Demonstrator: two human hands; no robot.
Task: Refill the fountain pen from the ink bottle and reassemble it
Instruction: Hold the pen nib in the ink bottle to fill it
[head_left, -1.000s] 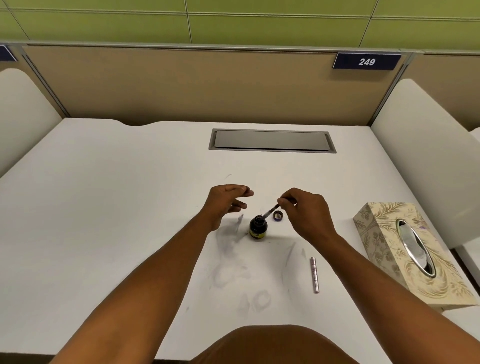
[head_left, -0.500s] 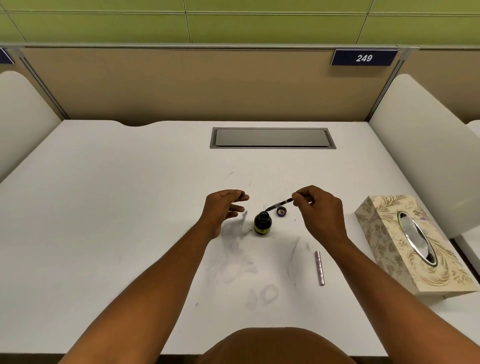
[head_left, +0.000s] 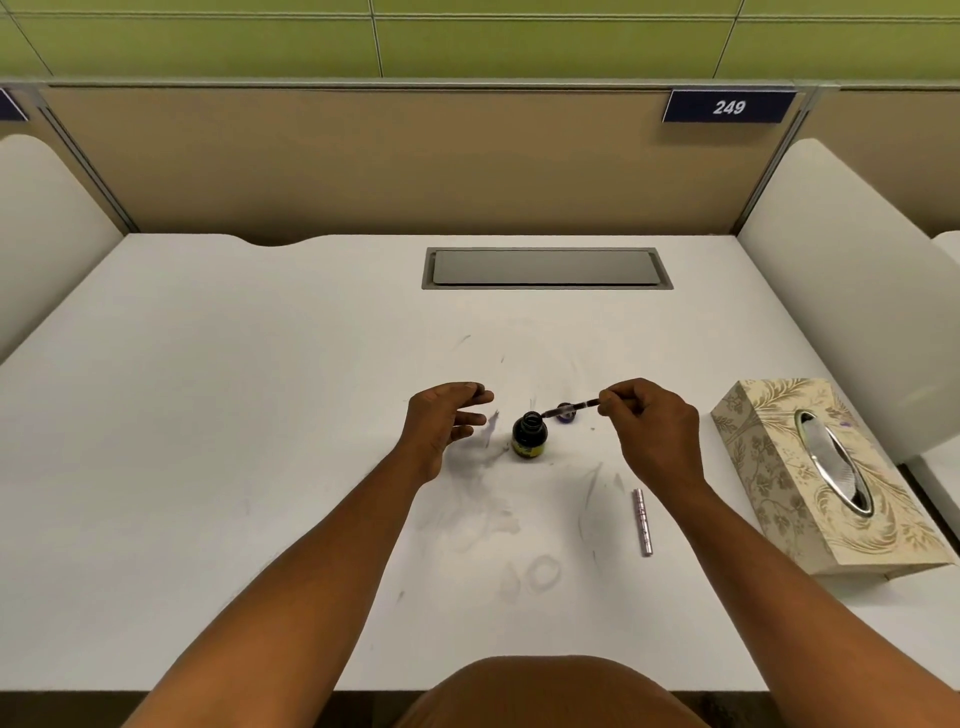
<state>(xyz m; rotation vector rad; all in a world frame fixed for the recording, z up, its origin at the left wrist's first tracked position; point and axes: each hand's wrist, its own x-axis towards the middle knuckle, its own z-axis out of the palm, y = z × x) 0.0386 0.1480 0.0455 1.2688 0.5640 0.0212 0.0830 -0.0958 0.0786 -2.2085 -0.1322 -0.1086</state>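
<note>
A small dark ink bottle (head_left: 529, 435) with a yellow label stands open at the middle of the white desk (head_left: 260, 415). Its cap (head_left: 565, 413) lies just behind it to the right. My right hand (head_left: 649, 426) pinches the pen's thin inner section (head_left: 570, 408) by its rear end and holds it almost level, tip pointing left just above the bottle's mouth. My left hand (head_left: 447, 423) hovers left of the bottle, fingers loosely spread, holding nothing. The silvery pen barrel (head_left: 642, 521) lies on the desk below my right hand.
A patterned tissue box (head_left: 831, 478) sits at the right side of the desk. A grey cable hatch (head_left: 545, 267) is set into the desk further back. Faint ink smears mark the surface around and in front of the bottle. Partition walls close off the back and sides.
My right hand has lifted the pen section out of the bottle and tilted it from steep to nearly level, drawing it right. The left hand has barely moved.
</note>
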